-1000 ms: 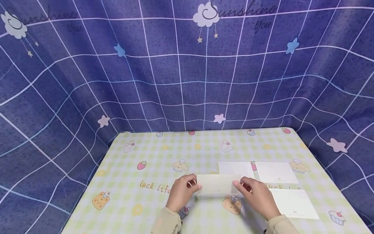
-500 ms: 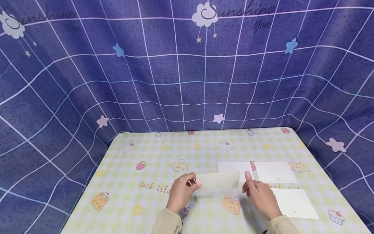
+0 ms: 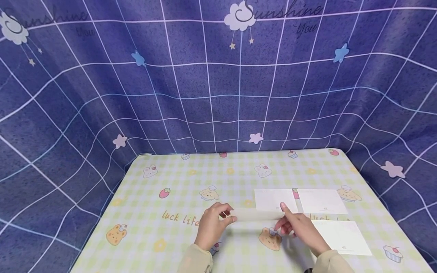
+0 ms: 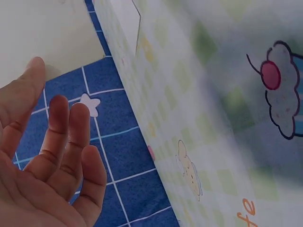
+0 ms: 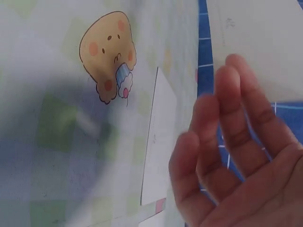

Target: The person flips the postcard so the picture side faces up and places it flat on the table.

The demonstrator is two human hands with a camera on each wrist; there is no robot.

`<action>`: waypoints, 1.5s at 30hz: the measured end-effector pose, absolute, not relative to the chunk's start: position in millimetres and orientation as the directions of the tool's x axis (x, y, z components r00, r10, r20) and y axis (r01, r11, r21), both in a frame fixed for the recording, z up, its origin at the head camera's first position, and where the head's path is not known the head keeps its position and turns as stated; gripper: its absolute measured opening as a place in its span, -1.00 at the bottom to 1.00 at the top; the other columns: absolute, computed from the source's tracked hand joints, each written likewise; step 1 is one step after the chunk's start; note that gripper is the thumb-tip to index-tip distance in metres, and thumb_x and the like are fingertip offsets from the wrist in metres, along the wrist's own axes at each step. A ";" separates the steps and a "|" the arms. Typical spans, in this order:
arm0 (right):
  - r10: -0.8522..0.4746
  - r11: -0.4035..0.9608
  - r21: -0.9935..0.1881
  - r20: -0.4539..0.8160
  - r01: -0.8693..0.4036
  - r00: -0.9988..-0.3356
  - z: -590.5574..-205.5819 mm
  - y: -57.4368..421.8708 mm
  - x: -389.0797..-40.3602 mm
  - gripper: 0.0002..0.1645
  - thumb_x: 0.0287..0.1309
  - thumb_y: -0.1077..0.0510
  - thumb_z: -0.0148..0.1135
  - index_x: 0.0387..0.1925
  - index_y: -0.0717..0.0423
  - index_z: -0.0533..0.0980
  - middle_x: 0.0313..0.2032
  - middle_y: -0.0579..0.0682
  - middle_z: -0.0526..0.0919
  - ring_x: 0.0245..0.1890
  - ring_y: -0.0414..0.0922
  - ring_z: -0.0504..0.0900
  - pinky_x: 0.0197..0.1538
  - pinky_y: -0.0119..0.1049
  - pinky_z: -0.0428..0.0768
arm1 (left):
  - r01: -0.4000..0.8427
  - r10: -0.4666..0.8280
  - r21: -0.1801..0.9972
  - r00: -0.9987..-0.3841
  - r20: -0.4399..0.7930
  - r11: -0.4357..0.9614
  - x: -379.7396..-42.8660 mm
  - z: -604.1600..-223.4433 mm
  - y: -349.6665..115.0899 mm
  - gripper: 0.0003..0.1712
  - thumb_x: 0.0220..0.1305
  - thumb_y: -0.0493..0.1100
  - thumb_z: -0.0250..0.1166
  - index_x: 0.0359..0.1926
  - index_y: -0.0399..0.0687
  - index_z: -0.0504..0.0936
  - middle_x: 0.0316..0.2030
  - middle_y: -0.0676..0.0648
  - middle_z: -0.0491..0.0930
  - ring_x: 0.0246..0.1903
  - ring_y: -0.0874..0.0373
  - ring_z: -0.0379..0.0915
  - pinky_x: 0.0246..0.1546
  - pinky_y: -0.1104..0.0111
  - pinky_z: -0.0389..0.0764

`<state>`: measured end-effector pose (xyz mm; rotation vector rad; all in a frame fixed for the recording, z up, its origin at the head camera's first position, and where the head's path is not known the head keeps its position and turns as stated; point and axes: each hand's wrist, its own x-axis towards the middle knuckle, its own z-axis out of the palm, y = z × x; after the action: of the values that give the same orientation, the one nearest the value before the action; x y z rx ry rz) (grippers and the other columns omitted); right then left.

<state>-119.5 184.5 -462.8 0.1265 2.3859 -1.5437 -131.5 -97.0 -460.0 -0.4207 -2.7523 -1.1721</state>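
My left hand (image 3: 212,225) pinches a blank-looking white card (image 3: 256,215) by its left edge, thumb in front. The card is up over the table and tipped, so the head view shows it as a narrow strip. At its right end is my right hand (image 3: 302,229), thumb raised and fingers loosely bent around that end without a grip. The right wrist view has these fingers (image 5: 229,123) extended beside the card (image 5: 260,47), which carries a small faint printed mark. In the left wrist view my thumb (image 4: 33,75) lies against the card (image 4: 47,28).
Three more white cards lie flat on the table to the right: one behind the held card (image 3: 273,198), one at the back right (image 3: 322,201) and one nearer (image 3: 343,238). A checked cartoon cloth (image 3: 150,197) covers the table. Blue grid curtains (image 3: 191,83) surround it.
My right hand has let go of the card's right edge and raised its thumb. The card, still in my left hand, has tipped and looks narrower.
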 end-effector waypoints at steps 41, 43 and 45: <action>0.002 0.402 -0.908 -0.129 0.119 -0.992 -463.9 184.0 -112.0 -0.57 0.31 -0.03 0.31 -0.53 0.18 0.50 -0.55 -0.02 0.46 -0.53 -0.19 0.33 -0.39 -0.32 0.33 | 0.197 0.168 0.737 -0.979 0.115 0.646 -128.2 -460.0 -85.5 -0.73 0.28 0.09 0.40 -0.22 0.01 0.69 -0.36 0.14 0.52 -0.31 0.19 0.48 -0.30 0.31 0.47; 0.004 0.407 -0.906 -0.124 0.114 -0.992 -464.1 183.8 -111.6 -0.58 0.31 -0.04 0.32 -0.53 0.17 0.52 -0.53 -0.01 0.49 -0.51 -0.18 0.35 -0.37 -0.32 0.34 | 0.200 0.167 0.727 -0.979 0.118 0.657 -128.1 -460.3 -85.0 -0.72 0.27 0.10 0.42 -0.25 0.02 0.68 -0.40 0.15 0.50 -0.33 0.21 0.47 -0.31 0.33 0.47; 0.008 0.411 -0.904 -0.128 0.120 -0.992 -464.6 183.7 -111.5 -0.59 0.30 -0.04 0.32 -0.52 0.16 0.53 -0.51 -0.01 0.52 -0.49 -0.17 0.37 -0.36 -0.32 0.35 | 0.204 0.163 0.721 -0.978 0.127 0.662 -128.1 -461.0 -84.4 -0.76 0.26 0.07 0.44 -0.28 0.02 0.67 -0.42 0.17 0.48 -0.35 0.22 0.47 -0.32 0.34 0.46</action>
<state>-111.5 183.7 -464.6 0.1161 2.5508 -1.6472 -128.1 -84.4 -461.0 -0.3116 -2.8168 -1.2323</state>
